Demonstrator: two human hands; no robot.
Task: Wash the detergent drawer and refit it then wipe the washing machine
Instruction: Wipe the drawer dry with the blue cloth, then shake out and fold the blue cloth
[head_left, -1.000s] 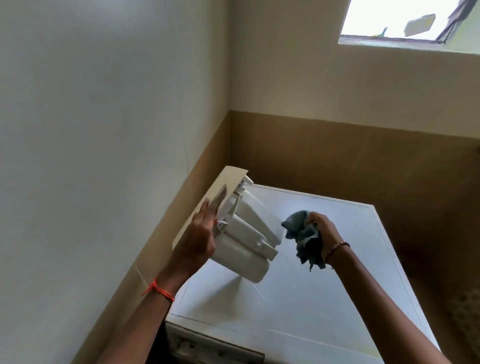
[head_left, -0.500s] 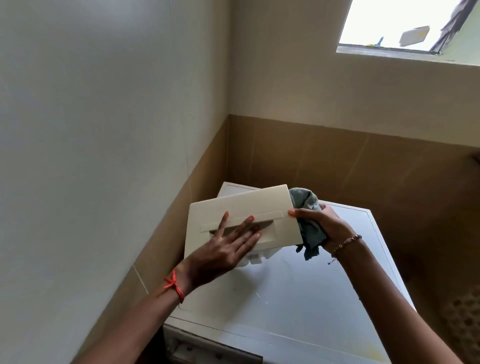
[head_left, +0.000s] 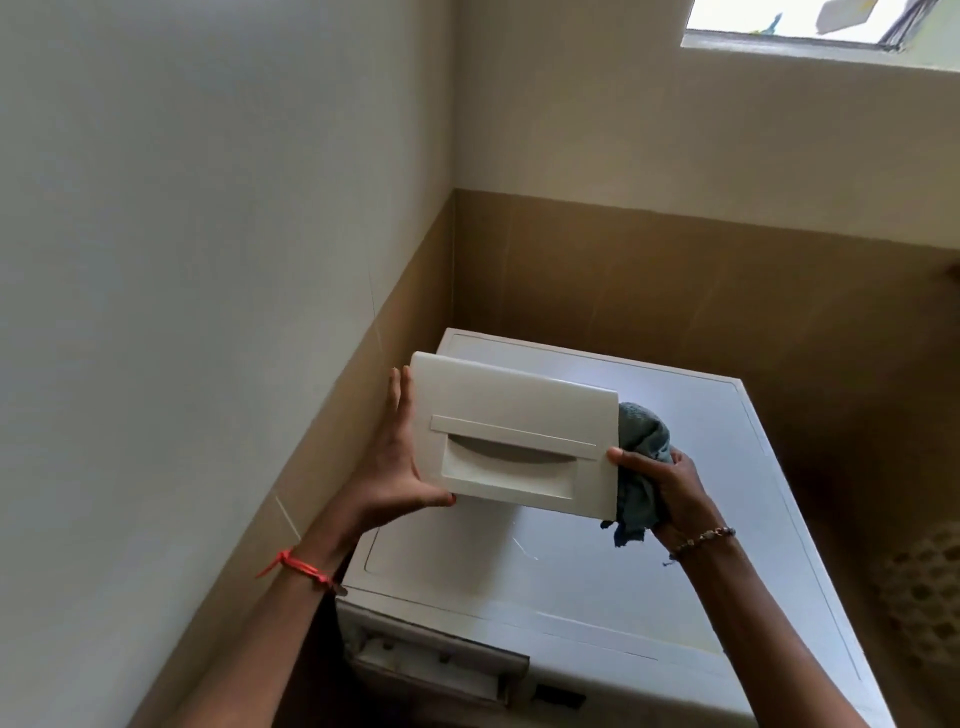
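Observation:
I hold the white detergent drawer (head_left: 511, 431) in the air above the washing machine (head_left: 597, 582), its front panel with the recessed handle facing me. My left hand (head_left: 392, 467) grips its left end, thumb under the bottom edge. My right hand (head_left: 662, 486) presses a crumpled grey-blue cloth (head_left: 641, 457) against the drawer's right end, thumb on the panel's edge. The drawer's body behind the panel is hidden. The empty drawer slot (head_left: 431, 657) shows at the machine's upper left front.
The machine stands in a corner, with a cream and brown wall close on the left (head_left: 208, 312) and behind. A window (head_left: 821, 23) is high at the back right. A perforated basket (head_left: 924, 603) sits at the right edge.
The drawer has turned from side-on to front panel facing me. My left hand slid from the panel's face to its left end. The view has tilted down, showing the slot.

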